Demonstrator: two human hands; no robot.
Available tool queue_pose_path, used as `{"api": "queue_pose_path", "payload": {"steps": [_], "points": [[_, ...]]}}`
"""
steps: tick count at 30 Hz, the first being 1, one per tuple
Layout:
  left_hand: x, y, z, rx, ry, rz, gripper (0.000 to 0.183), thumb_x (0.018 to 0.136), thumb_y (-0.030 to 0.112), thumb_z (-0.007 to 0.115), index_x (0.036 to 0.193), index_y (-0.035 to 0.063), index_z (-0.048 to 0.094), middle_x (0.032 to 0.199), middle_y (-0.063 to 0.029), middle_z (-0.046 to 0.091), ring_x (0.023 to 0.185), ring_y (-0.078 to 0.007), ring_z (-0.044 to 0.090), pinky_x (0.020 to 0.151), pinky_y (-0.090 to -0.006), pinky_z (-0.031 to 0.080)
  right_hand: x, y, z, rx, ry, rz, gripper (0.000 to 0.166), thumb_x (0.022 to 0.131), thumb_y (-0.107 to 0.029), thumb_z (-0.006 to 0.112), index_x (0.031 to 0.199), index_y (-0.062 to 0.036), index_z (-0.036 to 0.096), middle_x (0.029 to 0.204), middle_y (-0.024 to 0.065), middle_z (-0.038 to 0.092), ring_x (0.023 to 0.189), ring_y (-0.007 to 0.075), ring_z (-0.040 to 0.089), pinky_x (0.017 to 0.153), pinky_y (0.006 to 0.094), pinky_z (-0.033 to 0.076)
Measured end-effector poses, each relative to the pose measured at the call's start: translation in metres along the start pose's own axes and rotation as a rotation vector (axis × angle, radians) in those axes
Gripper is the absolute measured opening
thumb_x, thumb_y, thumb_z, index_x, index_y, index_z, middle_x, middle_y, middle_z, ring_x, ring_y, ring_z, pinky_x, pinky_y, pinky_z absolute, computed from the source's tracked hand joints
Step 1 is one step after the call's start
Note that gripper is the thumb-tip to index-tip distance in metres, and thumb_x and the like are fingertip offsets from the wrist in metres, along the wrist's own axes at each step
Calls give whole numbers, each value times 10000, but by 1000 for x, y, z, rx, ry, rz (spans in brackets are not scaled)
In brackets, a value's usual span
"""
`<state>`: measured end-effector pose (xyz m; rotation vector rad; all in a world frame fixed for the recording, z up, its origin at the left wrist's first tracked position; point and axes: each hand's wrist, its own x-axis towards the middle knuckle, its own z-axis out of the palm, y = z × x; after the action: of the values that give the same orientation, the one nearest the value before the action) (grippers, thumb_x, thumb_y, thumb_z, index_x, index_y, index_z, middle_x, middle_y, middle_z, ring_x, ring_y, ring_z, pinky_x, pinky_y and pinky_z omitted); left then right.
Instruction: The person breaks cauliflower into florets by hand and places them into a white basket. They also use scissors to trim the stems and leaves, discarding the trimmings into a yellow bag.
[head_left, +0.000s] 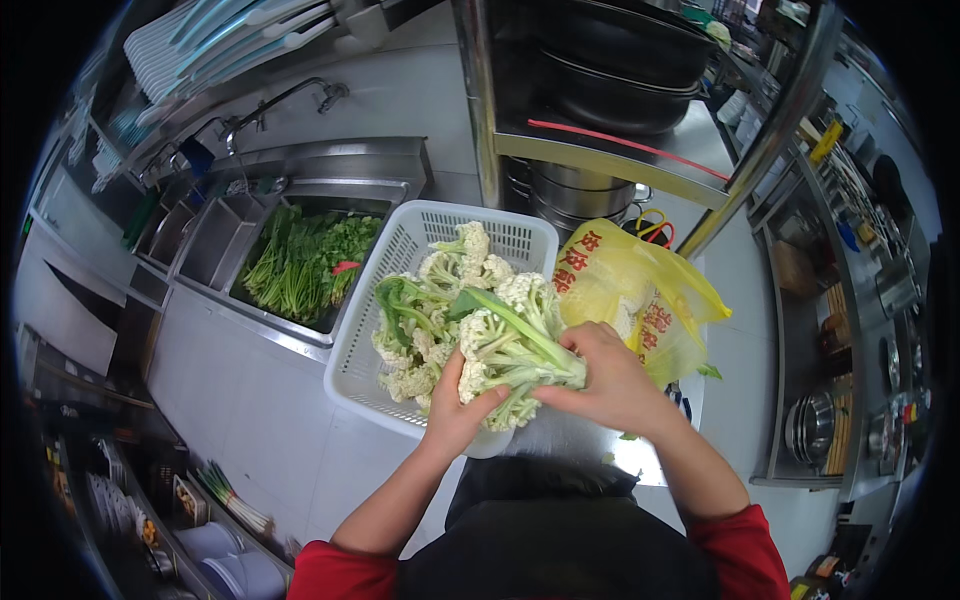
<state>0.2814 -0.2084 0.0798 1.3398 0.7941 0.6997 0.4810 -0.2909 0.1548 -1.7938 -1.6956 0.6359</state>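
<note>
Both hands hold a large cauliflower head (517, 337) with a green leaf lying along its stem. My left hand (461, 409) grips its florets from below left, and my right hand (604, 375) grips the stem end at the right. Beneath and beyond it, a white plastic basket (360, 360) holds several cauliflower pieces (420, 352), one with dark green leaves. To the right of the basket, a translucent yellow plastic bag (600, 255) with red printing lies with pale heads inside it, close to my right hand.
A steel sink (300, 330) at the left holds leafy greens (307, 262) beneath wall taps (277, 97). Scissors (656, 225) with yellow and red handles are behind the bag. Black pans (615, 97) sit on a steel shelf (607, 161); steamer pots (581, 191) stand below. Racks flank both sides.
</note>
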Motion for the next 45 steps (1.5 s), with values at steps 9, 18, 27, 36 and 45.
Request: {"api": "queue_pose_path", "payload": {"steps": [9,18,27,36,45], "points": [[1,-9,11,346,58,188,780,745,146,737,1362,-78,314,1261,-229,494,1178,-290,492,999,-359,378,9,41,55,141,585,-147,175,843,-169,633,807,-17,554,801,102,509,756,248,499,664,349,418],[0,-25,11,-311,25,-214,727,774,34,683,1383,-74,299,1245,-143,534,1112,-193,529,929,-298,437,-7,76,39,1589,682,400,421,952,-345,503,624,-129,350,563,-27,323,503,106,299,511,289,316],[8,-1,-12,195,46,129,686,777,58,677,1362,-45,334,1272,-158,504,1140,-206,507,964,-314,407,-121,138,62,-186,19,393,443,832,-329,662,1076,27,562,964,189,604,883,292,600,757,349,486],[-19,-21,17,308,-50,92,810,755,146,708,1409,-31,264,1360,-171,419,1225,-283,456,1018,-362,366,-56,63,60,525,206,263,473,801,-245,734,1150,-18,510,909,107,607,797,152,586,683,290,479],[21,-21,-19,-504,-240,-339,987,789,671,558,1436,-4,241,1433,-133,375,1307,-243,390,1080,-379,320,-53,44,69,681,167,209,416,787,-206,742,1087,-9,533,938,113,602,833,185,586,731,306,472]]}}
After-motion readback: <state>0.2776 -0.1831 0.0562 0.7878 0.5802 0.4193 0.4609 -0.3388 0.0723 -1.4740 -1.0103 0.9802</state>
